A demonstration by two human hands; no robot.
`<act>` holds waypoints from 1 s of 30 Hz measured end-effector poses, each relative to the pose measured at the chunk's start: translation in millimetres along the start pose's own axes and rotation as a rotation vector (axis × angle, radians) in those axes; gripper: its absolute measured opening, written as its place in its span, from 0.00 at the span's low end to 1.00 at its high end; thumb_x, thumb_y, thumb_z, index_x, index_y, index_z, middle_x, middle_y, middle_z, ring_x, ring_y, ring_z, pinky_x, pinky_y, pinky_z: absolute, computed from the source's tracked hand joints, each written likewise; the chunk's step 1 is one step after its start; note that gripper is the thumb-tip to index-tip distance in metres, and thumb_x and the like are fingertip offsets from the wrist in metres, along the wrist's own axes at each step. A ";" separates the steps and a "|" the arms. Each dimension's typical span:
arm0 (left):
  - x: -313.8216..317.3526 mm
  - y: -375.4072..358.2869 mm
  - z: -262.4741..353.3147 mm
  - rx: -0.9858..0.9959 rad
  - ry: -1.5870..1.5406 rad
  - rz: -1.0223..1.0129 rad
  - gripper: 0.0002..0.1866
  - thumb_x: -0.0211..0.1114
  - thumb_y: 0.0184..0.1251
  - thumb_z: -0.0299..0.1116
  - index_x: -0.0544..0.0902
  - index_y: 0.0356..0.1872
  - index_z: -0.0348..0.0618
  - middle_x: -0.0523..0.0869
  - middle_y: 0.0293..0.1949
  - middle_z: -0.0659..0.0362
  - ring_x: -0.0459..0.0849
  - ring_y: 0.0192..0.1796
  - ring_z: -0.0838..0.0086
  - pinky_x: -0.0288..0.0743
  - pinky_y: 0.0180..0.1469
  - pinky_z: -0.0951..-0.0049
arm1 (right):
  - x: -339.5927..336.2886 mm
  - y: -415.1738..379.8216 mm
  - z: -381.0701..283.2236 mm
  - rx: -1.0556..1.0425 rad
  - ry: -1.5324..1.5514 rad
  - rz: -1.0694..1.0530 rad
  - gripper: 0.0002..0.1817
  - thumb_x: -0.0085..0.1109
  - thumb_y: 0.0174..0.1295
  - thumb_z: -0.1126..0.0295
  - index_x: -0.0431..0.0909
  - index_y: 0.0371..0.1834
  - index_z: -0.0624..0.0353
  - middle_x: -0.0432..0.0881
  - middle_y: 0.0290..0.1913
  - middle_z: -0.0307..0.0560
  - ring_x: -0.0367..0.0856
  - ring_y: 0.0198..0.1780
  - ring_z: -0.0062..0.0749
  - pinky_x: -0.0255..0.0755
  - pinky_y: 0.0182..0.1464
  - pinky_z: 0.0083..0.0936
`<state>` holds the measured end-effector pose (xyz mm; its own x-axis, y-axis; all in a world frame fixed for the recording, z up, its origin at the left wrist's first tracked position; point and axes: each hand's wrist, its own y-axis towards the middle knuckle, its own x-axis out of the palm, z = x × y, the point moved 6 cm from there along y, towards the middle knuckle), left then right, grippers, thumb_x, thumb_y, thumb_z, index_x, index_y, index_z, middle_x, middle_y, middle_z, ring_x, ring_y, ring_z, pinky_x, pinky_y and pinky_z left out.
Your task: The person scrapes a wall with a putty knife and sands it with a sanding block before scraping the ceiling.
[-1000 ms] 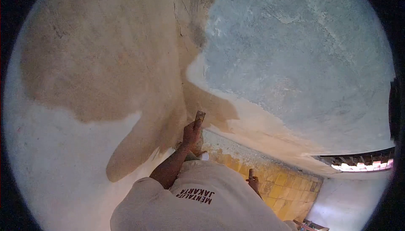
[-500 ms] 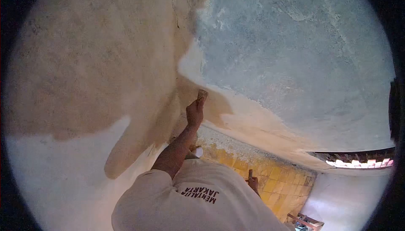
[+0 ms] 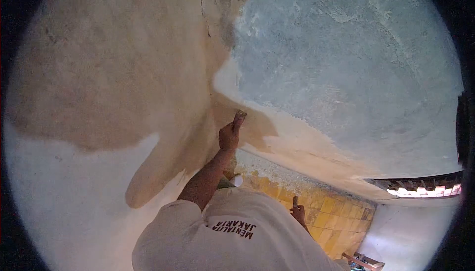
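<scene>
My left hand (image 3: 228, 136) is raised in front of me, fingers closed round a small flat brown block-like tool (image 3: 240, 116). The tool lies on or very near a darker brown patch (image 3: 257, 128) of wall beside the corner. Whether it is a brush, a scraper or a block, I cannot make out. Lower and to the right, my right hand (image 3: 298, 213) is closed round a short, dark stick-like thing (image 3: 295, 201) that points up. Its lower part is hidden in the fingers.
A brown and white wall (image 3: 99, 93) meets a blue-grey wall (image 3: 346, 73) at a cracked corner. Below are yellow tiles (image 3: 321, 221). A wooden frame-like object (image 3: 363, 261) stands at the lower right. My white shirt (image 3: 247, 206) fills the bottom middle.
My left hand and its tool have shifted slightly down in view, with the view itself moving a little. Both hands keep their hold.
</scene>
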<state>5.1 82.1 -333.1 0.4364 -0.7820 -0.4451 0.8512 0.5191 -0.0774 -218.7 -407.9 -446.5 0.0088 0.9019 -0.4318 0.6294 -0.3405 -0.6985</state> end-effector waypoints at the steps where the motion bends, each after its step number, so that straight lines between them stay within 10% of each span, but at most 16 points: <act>1: -3.0 -3.1 0.4 -0.005 -0.004 0.005 0.30 0.52 0.66 0.55 0.75 0.23 0.31 0.73 0.17 0.47 0.73 0.23 0.66 0.67 0.31 0.63 | -2.0 0.5 0.2 -0.003 -0.008 -0.001 0.21 0.54 0.63 0.56 0.62 0.46 0.63 0.80 0.33 0.54 0.79 0.28 0.36 0.76 0.26 0.31; 7: -21.8 -6.6 8.2 -0.055 -0.029 0.016 0.31 0.50 0.66 0.57 0.80 0.28 0.33 0.79 0.22 0.42 0.79 0.27 0.50 0.70 0.31 0.58 | 2.1 21.3 28.4 -0.078 0.171 -0.034 0.18 0.55 0.62 0.55 0.63 0.44 0.54 0.79 0.29 0.45 0.80 0.19 0.33 0.66 0.15 0.31; 15: -1.9 4.9 0.7 0.116 0.158 0.067 0.31 0.51 0.66 0.58 0.79 0.27 0.32 0.75 0.17 0.45 0.72 0.21 0.58 0.66 0.27 0.62 | 0.3 -7.7 3.7 0.041 -0.022 0.053 0.32 0.59 0.51 0.38 0.64 0.42 0.54 0.78 0.27 0.48 0.79 0.21 0.34 0.69 0.20 0.32; 25: -17.6 -23.1 -12.4 0.009 -0.049 0.026 0.32 0.51 0.65 0.59 0.80 0.29 0.31 0.72 0.15 0.50 0.72 0.21 0.68 0.66 0.28 0.66 | 10.1 23.5 20.9 -0.058 0.103 0.005 0.30 0.58 0.54 0.42 0.63 0.44 0.57 0.78 0.28 0.47 0.79 0.21 0.32 0.70 0.19 0.30; 27: -10.0 -21.2 -27.2 0.102 -0.124 0.050 0.32 0.52 0.65 0.58 0.80 0.28 0.31 0.72 0.15 0.50 0.71 0.20 0.70 0.66 0.26 0.66 | 15.9 6.9 4.8 0.058 0.101 0.032 0.22 0.55 0.61 0.57 0.61 0.48 0.62 0.81 0.31 0.55 0.80 0.28 0.37 0.76 0.27 0.34; 30: -21.4 4.7 50.3 0.021 -0.085 0.021 0.30 0.53 0.64 0.58 0.81 0.29 0.34 0.75 0.17 0.53 0.73 0.22 0.70 0.68 0.30 0.64 | 19.8 8.7 11.2 -0.008 0.082 -0.010 0.26 0.60 0.56 0.48 0.64 0.41 0.57 0.78 0.26 0.47 0.80 0.20 0.33 0.68 0.16 0.28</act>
<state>14.4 83.9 -279.0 0.4763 -0.7981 -0.3690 0.8473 0.5288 -0.0500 -221.8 -396.0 -467.6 0.0662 0.9242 -0.3760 0.6361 -0.3294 -0.6977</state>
